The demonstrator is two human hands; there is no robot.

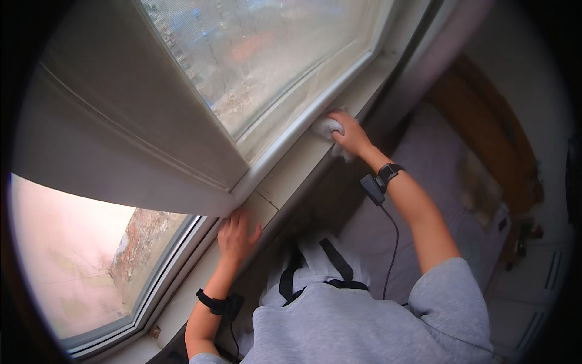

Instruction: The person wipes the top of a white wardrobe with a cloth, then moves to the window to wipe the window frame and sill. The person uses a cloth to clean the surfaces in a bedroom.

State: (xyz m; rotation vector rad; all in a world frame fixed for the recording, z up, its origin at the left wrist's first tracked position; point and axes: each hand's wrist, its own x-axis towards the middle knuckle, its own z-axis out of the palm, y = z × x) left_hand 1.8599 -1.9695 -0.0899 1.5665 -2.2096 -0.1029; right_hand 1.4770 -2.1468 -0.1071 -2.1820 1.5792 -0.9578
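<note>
A white cloth [328,127] is bunched under my right hand [351,136], whose fingers are closed around it. The hand presses the cloth onto the pale tiled windowsill [295,171], close to the lower rail of the window. Part of the cloth hangs over the sill's front edge. Farther left and nearer to me, my left hand [236,238] rests on the sill below the corner of the window frame. Its fingers are apart with nothing in them, the fingertips close to the frame.
A white-framed window pane [273,54] stands along the sill, with a wide pale panel [133,115] at its left. Another pane [91,261] is at lower left. To the right are a bed with a pale cover [424,158] and its curved wooden headboard [485,109]. A cable [395,236] runs from my right wrist.
</note>
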